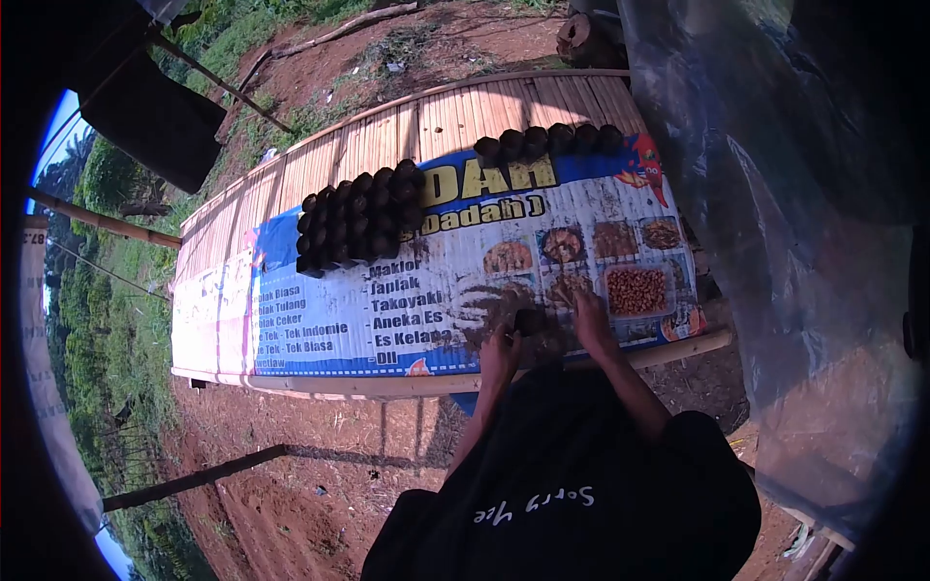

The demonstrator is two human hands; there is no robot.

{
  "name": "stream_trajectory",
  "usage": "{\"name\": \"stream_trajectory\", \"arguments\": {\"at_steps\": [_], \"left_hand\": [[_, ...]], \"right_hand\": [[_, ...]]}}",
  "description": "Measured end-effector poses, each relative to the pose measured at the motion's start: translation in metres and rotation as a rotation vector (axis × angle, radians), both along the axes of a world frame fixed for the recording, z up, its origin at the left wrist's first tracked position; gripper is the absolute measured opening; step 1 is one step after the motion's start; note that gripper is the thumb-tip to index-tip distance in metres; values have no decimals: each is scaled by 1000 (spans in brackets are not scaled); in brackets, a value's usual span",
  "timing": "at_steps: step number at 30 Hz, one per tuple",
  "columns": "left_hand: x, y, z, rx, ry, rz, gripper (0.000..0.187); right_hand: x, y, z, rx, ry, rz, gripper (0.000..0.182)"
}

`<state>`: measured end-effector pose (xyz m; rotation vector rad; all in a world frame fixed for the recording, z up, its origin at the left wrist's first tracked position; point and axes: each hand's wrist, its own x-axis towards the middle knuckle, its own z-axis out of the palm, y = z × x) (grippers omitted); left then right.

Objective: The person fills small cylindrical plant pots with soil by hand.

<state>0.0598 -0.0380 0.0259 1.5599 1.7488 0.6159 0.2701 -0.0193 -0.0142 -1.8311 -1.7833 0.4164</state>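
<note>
My left hand [499,351] is at the near edge of the table, its fingers closed against the side of a small black seedling pot [530,321]. Smeared dark soil [484,312] lies on the banner around the pot. My right hand [592,318] is just right of the pot and apart from it, fingers pointing away from me; whether they pinch anything is too small to make out. Beside that hand sits a clear plastic tray [668,308] of reddish-brown seeds or kernels.
A printed banner [310,334] covers much of the bamboo-slat table [218,228]. Soil-dark pots form a block [358,218] at the left and a row [547,143] along the far side. Transparent plastic sheeting [775,242] hangs at the right.
</note>
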Motion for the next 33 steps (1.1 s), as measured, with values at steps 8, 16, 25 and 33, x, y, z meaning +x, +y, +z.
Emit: {"name": "stream_trajectory", "arguments": {"at_steps": [8, 16, 25, 33], "left_hand": [[2, -2, -4, -11, -27, 77, 23], [5, 11, 5, 296, 252, -178, 23], [9, 17, 3, 294, 340, -181, 25], [11, 18, -1, 348, 333, -173, 20]], "right_hand": [[-10, 9, 64, -218, 479, 61, 22], [-18, 7, 65, -79, 417, 121, 19], [-14, 4, 65, -96, 443, 97, 21], [-13, 6, 54, -109, 423, 103, 17]]}}
